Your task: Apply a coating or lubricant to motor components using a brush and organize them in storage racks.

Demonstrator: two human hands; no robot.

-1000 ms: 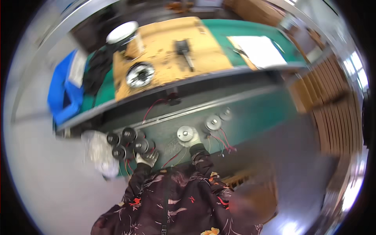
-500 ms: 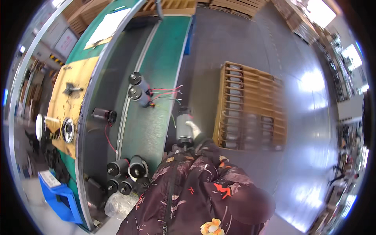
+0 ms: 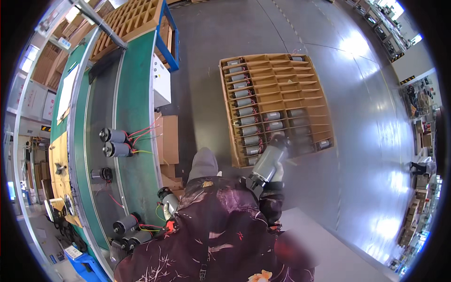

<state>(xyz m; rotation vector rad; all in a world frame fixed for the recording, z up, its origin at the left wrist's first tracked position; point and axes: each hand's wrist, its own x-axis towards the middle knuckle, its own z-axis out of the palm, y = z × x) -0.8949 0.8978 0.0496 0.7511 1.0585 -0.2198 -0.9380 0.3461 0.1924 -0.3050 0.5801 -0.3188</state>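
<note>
My right hand, in a white glove, grips a grey cylindrical electric motor with black ends. It is held tilted above the near edge of a partitioned carton, where many slots along the left and near side hold similar motors. At the bench's edge on my left, my left hand, also gloved in white, is closed round a second motor, partly hidden by my sleeve. Two motors with red and yellow leads lie side by side on the green bench.
A single motor lies on the dark strip of the bench, and several more sit at its near end. A white box and brown cardboard stand beside the bench. Another partitioned tray rests at its far end.
My body has turned right, bringing the carton closer. The right-hand motor has moved from beside the bench to over the carton. My left hand now shows, holding a motor.
</note>
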